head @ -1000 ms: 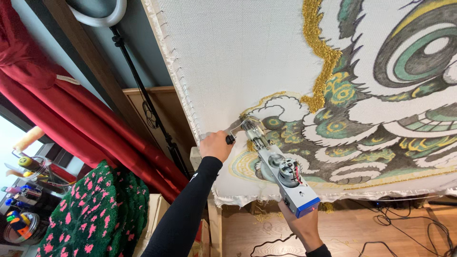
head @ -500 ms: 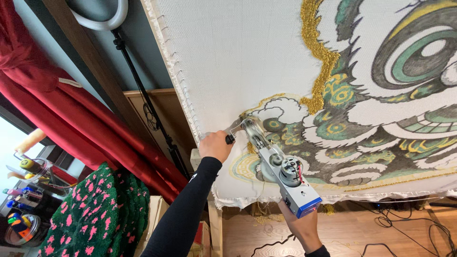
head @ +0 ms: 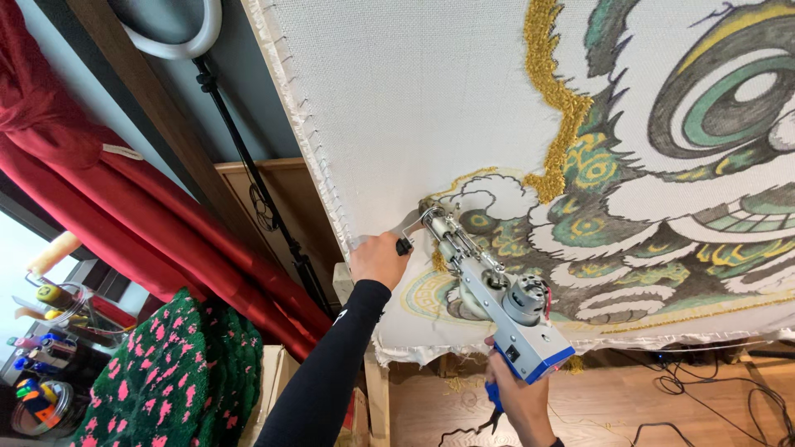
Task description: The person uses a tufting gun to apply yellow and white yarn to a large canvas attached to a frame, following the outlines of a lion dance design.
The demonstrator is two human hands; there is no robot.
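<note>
Both hands (head: pixel 379 258) (head: pixel 517 397) stay clenched on the tufting gun (head: pixel 489 294), its tip barely shifted on the stretched canvas (head: pixel 414 99); red curtain (head: pixel 99 199) behind.

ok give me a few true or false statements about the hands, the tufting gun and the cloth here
1. The left hand grips the front handle of the tufting gun. True.
2. The right hand rests flat on the cloth. False: it holds the gun's blue rear grip below the cloth.
3. The gun's tip meets the stretched cloth beside a gold yarn line. True.
4. The cloth is fully covered with yarn. False: a large part is bare.
5. A red curtain hangs at the left. True.
</note>
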